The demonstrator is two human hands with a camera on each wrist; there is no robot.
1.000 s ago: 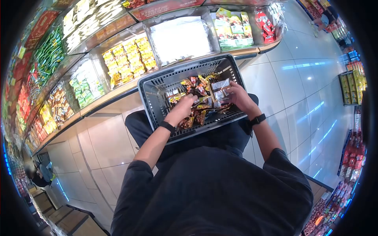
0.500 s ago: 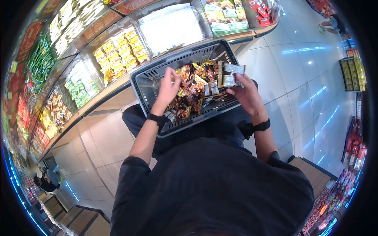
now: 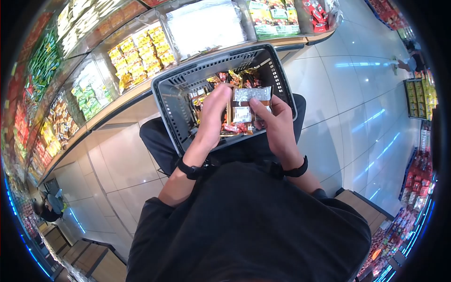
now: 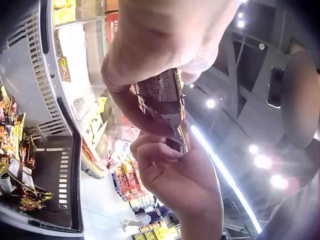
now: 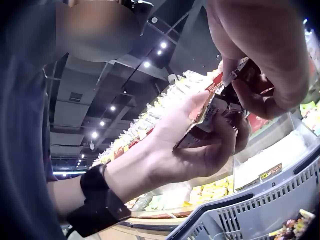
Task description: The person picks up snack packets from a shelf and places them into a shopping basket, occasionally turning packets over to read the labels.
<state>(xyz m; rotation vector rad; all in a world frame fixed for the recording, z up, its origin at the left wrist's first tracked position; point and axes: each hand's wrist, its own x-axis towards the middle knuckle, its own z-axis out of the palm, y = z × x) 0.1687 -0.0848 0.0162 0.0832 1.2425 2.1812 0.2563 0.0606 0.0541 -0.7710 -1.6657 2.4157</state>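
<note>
On the person's lap stands a grey shopping basket (image 3: 173, 89) with many small, brightly printed snack packets (image 3: 197, 101) in it. Above these the two hands hold a small bundle of snack packets (image 3: 252, 95), whose printed silvery-white backs face up. The left hand (image 3: 213, 113) is at the bundle's left end; the right wrist view shows its fingers curled round the dark-and-white packets (image 5: 212, 112). From the other side the right hand (image 3: 277, 124) pinches the bundle, thumb on top. In the left wrist view, the hands partly hide the packets (image 4: 160, 95).
Beyond the basket runs a shop shelf with bins of yellow packets (image 3: 141, 54), white bags (image 3: 204, 28) and green-and-white packs (image 3: 274, 19). Tiled floor (image 3: 329, 108) lies to the right. Another person (image 3: 49, 207) is at the far left, and a wooden stand (image 3: 364, 207) is at the lower right.
Half a second ago the left hand was raised at the basket's left, apart from the right hand's packets. Now the right hand has brought them left and both hands hold them together.
</note>
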